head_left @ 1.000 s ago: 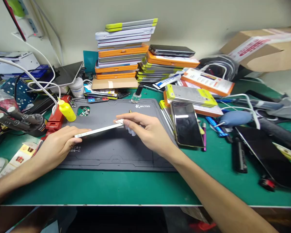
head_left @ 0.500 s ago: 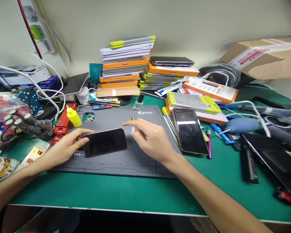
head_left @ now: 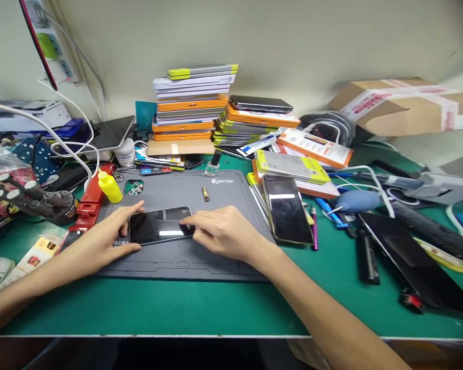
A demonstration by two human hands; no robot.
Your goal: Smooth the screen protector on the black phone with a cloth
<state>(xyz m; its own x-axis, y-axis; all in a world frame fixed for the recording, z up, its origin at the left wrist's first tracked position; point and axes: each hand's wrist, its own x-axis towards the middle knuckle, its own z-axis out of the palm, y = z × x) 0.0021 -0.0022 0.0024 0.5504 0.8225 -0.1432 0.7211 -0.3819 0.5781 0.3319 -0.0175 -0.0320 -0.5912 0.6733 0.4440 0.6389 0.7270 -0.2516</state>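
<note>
A dark-screened smartphone (head_left: 160, 222) lies face up on the grey work mat (head_left: 216, 262). My left hand (head_left: 110, 231) is around its left end, thumb along the lower edge and fingers at the upper corner. Over the right end of the phone is my right hand (head_left: 224, 231), its index fingertip touching the screen and the other fingers curled in. Whatever those curled fingers hold, if anything, is hidden. A bright reflection crosses the screen. Behind the phone, a small brass-coloured piece (head_left: 205, 193) rests on the mat.
A yellow squeeze bottle (head_left: 110, 186) and a screwdriver stand (head_left: 61, 208) are on the left. A small glass bottle (head_left: 213, 164) stands at the mat's back edge. Another phone (head_left: 287, 210) lies right of the mat. Stacked flat boxes (head_left: 193, 110) rise behind; a blue air blower (head_left: 357, 199) lies right.
My right hand has moved left and down, from beside the phone onto its right end. My left thumb has shifted from the screen's left corner to the lower edge. The view has shifted slightly.
</note>
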